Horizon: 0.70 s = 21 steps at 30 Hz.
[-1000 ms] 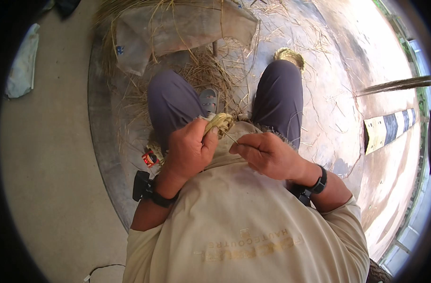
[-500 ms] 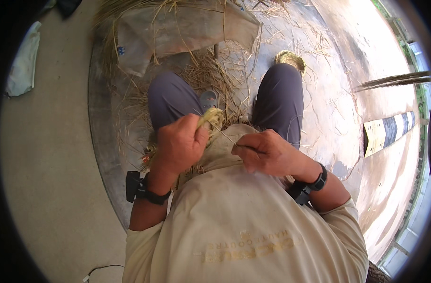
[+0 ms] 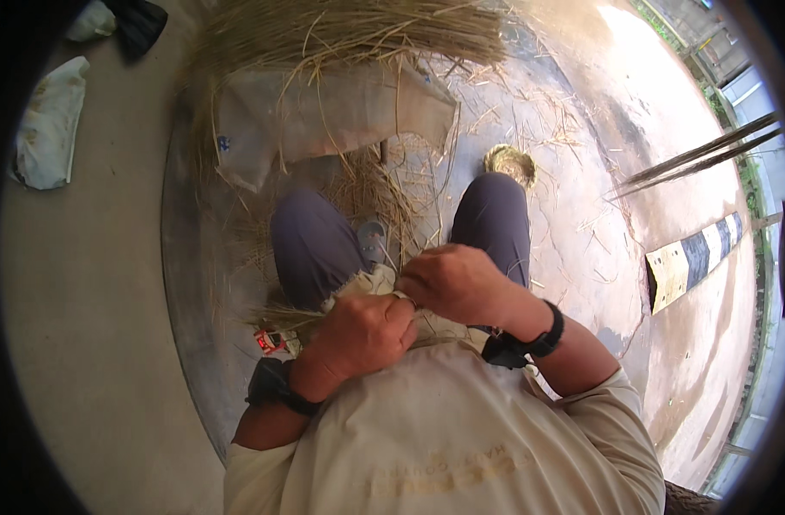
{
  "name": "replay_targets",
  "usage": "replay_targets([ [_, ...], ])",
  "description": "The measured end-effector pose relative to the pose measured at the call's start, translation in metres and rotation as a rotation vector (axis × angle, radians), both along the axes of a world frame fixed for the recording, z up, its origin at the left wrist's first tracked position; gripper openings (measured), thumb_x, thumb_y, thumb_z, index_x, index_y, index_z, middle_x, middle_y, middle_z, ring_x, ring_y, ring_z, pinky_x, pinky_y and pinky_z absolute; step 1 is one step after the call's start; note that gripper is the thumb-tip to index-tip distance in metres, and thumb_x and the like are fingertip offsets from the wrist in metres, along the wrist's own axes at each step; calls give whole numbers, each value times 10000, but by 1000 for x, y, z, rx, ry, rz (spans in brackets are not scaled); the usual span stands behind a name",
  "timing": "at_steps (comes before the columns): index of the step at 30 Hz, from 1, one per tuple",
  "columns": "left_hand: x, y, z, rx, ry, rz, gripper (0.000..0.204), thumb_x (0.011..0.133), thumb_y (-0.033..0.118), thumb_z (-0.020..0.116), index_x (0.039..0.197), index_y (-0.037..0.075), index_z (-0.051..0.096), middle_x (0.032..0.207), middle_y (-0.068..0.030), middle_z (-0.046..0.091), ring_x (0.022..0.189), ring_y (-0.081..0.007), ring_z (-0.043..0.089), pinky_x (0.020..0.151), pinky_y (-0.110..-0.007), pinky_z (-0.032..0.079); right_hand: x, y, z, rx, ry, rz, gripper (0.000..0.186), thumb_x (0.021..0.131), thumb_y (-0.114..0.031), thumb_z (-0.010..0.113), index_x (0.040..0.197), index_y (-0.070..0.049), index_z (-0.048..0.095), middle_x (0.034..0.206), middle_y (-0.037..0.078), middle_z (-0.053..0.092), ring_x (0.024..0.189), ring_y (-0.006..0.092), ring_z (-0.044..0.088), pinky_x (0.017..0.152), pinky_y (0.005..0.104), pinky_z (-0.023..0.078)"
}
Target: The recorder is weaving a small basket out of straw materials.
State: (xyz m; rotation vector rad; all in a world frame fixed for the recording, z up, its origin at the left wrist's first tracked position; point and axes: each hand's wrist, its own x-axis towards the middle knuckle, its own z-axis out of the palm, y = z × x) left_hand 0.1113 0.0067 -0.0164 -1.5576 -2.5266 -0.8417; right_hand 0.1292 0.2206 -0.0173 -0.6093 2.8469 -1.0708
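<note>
My left hand (image 3: pixel 365 336) is closed in front of my belly, with its fingers curled; the small straw coil it held a moment ago is mostly covered by the hands. Loose straw ends (image 3: pixel 294 318) stick out on its left side. Against its knuckles, my right hand (image 3: pixel 451 279) is closed too, back upward, fingertips bent down and pinched at the left hand's thumb side. Whatever the right fingertips grip is hidden. A pale crumpled edge (image 3: pixel 367 283) shows just beyond the left hand; whether it is cloth or straw I cannot tell.
A small red object (image 3: pixel 270 342) lies left of my left hand. Ahead, a thick straw bundle (image 3: pixel 349 34) rests over a translucent plastic sheet (image 3: pixel 315 112). A round coiled straw piece (image 3: pixel 509 163) sits beyond my right knee. White bag (image 3: pixel 53 124) at far left; striped block (image 3: pixel 695 262) at right.
My hands have come together; before, they were apart with a thin stiff strand stretched between the coil and the right fingers. The right hand has moved left. The view has tilted up somewhat.
</note>
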Motion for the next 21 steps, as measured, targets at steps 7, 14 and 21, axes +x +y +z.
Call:
replay_targets([
  [7,2,2,5,-5,-49,-10,172,807,151,737,756,80,588,656,-115,630,572,-317,651,526,-444,521,-30,-6,4,-335,-270,-274,149,994,-152,665,1005,-16,723,819,165,684,710,236,686,675,377,539],
  [14,2,-10,-2,-24,-66,37,167,816,145,724,759,77,582,657,-118,634,569,-324,655,518,-444,517,3,1,5,-1127,-593,-179,176,1022,-134,677,1135,-2,704,928,124,740,793,213,722,728,321,579],
  [21,-30,-70,20,-129,-73,189,166,870,148,691,787,61,577,664,-140,607,610,-350,665,534,-474,505,34,104,48,-1630,-439,-243,151,1063,-156,537,1115,-25,593,728,31,554,515,122,494,443,268,416],
])
